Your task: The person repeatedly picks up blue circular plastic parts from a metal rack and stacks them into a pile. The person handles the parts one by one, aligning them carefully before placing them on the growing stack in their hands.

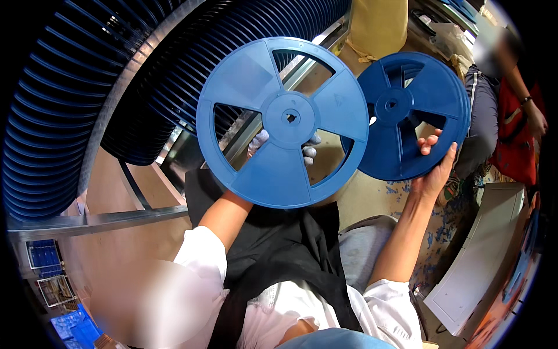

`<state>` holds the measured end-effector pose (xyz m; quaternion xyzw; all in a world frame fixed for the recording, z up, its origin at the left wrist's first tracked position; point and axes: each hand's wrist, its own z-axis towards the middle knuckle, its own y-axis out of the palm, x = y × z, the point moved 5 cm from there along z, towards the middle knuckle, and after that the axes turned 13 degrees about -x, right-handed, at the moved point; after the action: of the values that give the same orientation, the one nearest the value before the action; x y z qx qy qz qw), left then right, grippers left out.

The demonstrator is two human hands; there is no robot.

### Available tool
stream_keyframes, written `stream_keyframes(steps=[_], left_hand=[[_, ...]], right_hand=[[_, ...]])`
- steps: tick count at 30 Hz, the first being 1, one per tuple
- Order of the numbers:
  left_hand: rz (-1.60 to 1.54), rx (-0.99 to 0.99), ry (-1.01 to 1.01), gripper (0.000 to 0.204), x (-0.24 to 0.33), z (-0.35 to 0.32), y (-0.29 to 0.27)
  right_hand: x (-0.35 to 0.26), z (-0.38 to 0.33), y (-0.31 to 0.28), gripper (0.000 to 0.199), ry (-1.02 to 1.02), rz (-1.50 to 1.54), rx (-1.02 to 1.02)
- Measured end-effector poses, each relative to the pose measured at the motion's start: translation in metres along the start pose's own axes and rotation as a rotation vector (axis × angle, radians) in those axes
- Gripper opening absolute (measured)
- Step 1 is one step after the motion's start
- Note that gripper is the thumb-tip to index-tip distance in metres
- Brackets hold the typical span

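Supporting the blue front reel [283,174] from behind, the left hand [257,143] shows only grey-looking fingertips through the windows on either side of its hub; the palm is hidden, so how firmly it presses I cannot tell. The right hand [433,168] is closed on the lower right rim of a second reel [378,134], thumb along the outer edge and fingertips through a window. Holding near the hub probably keeps the front reel balanced, while the windows likely give the other grip a secure edge.

Both reels are raised above the lap, side by side, the front one overlapping the other in view; whether they touch is unclear. Being round, neither has a long axis across its face. The front reel's face and hub hole point towards the camera; the second leans slightly, showing layered rims at its right edge.

Beneath lies a black apron [256,250]. Rows of dark rings [52,128] curve along the upper left above a metal bar [128,220], and a white panel [482,262] stands at right.
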<state>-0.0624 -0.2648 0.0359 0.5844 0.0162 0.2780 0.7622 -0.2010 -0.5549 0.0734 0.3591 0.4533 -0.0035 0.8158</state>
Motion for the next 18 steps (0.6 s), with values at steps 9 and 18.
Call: stream_keyframes(steps=[9, 18], left_hand=[[-0.08, -0.143, -0.069, 0.084, 0.004, -0.011, 0.008], [-0.005, -0.077, -0.007, 0.083, 0.032, -0.021, 0.018]], right_hand=[[-0.017, -0.003, -0.02, 0.048, 0.003, 0.321, -0.122], [-0.012, 0.002, -0.039, 0.052, -0.014, 0.545, -0.218]])
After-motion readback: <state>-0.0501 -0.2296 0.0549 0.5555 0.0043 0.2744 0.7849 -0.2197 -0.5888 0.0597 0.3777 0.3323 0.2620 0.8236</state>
